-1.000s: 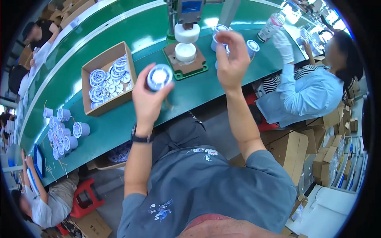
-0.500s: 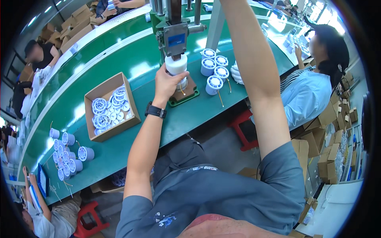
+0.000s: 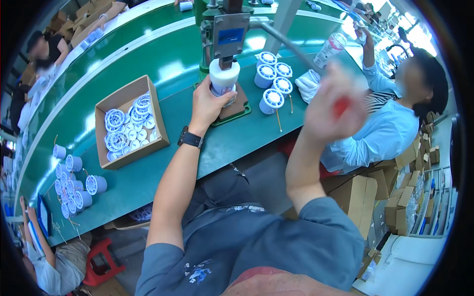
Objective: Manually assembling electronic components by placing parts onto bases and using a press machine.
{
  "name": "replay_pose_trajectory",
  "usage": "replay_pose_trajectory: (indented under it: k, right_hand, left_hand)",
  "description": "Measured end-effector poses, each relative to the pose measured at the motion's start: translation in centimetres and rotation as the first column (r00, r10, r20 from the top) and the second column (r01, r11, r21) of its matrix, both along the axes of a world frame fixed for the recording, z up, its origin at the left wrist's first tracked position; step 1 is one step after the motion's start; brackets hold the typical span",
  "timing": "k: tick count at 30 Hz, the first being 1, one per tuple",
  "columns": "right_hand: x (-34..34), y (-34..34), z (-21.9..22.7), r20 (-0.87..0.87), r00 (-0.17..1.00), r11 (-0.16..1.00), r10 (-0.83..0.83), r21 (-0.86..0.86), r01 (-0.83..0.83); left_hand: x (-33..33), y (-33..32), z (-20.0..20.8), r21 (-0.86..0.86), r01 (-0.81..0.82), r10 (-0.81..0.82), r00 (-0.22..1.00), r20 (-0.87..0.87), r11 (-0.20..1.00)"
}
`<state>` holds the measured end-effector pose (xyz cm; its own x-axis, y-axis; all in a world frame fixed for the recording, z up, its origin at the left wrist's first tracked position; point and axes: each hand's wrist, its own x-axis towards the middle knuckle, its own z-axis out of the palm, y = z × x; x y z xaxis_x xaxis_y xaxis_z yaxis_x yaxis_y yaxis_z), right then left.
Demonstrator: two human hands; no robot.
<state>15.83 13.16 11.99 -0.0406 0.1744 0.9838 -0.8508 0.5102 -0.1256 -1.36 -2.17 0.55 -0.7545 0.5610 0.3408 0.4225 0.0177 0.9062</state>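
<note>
Two hands: left hand [image 3: 208, 104] curled round a plastic cup [image 3: 222, 90], thumb across its near side; right hand [image 3: 333, 106] raised at the red knob [image 3: 341, 106] of the press lever [image 3: 289, 44], its closure unreadable through blur.
Cup: below the white press head [image 3: 224, 74], above the base plate [image 3: 239, 104].
Handling: probably light, stiff and slightly slippery; grip the side wall, fingertips clear of the head.
Right of press: five similar cups [image 3: 272, 101], some with wires; white cloth [image 3: 308, 86].
Left of press: carton [image 3: 160, 138] of rings and discs; more cups [image 3: 96, 184] beyond.
Hidden: cup's top and much of its wall; press top cut off.
</note>
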Motion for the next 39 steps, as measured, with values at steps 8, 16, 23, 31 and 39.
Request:
replay_pose_trajectory:
  k: [8,16,23,31,39]
  right_hand:
    - [2.0,-2.3,-4.7,0.011,0.923,0.923,-0.384,-0.015,0.384]
    - [-6.7,0.4,14.0,-0.095,0.987,0.956,-0.131,-0.275,0.101]
    - [-5.5,1.6,-1.2,0.410,0.845,0.872,-0.343,-0.196,0.448]
    - [-8.3,-3.7,-11.2,0.803,0.583,0.921,-0.122,-0.128,0.369]
    - [-7.1,-4.7,-9.3,0.777,0.613,0.872,-0.144,-0.193,0.450]
  left_hand:
    - [0.5,2.7,0.3,0.080,0.097,-0.093,0.994,-0.055,0.992]
    - [1.8,0.9,0.0,0.083,0.008,0.005,0.988,-0.154,0.996]
    - [7.9,-18.3,3.5,0.178,-0.389,0.411,0.674,-0.614,0.904]
    - [0.8,-34.3,0.0,-0.218,-0.866,0.583,0.470,-0.663,0.449]
    - [1.7,-33.5,0.8,-0.385,-0.648,0.507,0.758,-0.410,0.657]
